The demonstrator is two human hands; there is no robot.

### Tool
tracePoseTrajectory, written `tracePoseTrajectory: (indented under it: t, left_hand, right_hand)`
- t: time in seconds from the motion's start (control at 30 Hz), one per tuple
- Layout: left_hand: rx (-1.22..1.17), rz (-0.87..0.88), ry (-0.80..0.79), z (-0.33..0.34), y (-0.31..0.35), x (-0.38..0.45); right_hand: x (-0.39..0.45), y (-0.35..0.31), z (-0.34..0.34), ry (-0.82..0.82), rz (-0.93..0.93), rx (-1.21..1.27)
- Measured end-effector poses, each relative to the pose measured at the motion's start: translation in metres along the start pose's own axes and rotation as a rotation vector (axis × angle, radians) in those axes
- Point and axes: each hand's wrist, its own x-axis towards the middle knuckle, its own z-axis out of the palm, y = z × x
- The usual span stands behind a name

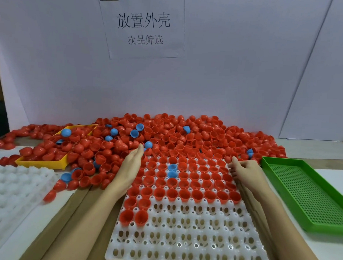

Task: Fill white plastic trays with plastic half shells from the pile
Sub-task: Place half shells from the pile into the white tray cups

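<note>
White plastic tray (189, 248) lying nearest, its far rows sitting filled with red half shells (185, 195).
Left hand (130, 167) is resting flat, fingers straight, at the pile (166, 135); right hand (245, 171) is curling loosely by the tray's far right edge, holding nothing visible.

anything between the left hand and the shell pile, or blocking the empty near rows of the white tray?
Nothing visible. The left hand lies open at the edge of the pile; the white tray shows its near pockets open and uncovered.

tray (189, 246) front centre – pile (186, 138) behind | flat bin (309, 196) right | spare tray (13, 187) left – shells inside centre tray
</note>
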Motion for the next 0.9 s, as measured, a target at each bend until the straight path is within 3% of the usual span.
tracePoseTrajectory:
  t: [0.17,0.37,0.5,0.67,0.77,0.9]
  left_hand:
    - [-0.001,0.051,-0.026,-0.012,-0.003,-0.006]
    - [0.098,0.147,0.012,-0.018,0.0,-0.012]
    - [0.094,0.185,0.047,-0.019,0.002,-0.013]
    - [0.1,0.2,0.068,-0.019,0.008,-0.019]
    - [0.102,0.218,0.087,-0.019,0.014,-0.024]
    - [0.2,0.349,0.085,-0.014,0.021,-0.031]
  right_hand:
    - [0.008,0.016,-0.002,0.291,-0.137,-0.116]
    - [0.021,0.042,0.004,0.168,-0.223,-0.463]
    - [0.024,0.048,0.007,0.116,-0.232,-0.524]
    - [0.021,0.041,0.003,0.229,-0.268,-0.398]
    - [0.012,0.026,-0.003,0.329,-0.305,-0.198]
    - [-0.007,-0.003,-0.007,0.258,-0.352,0.114]
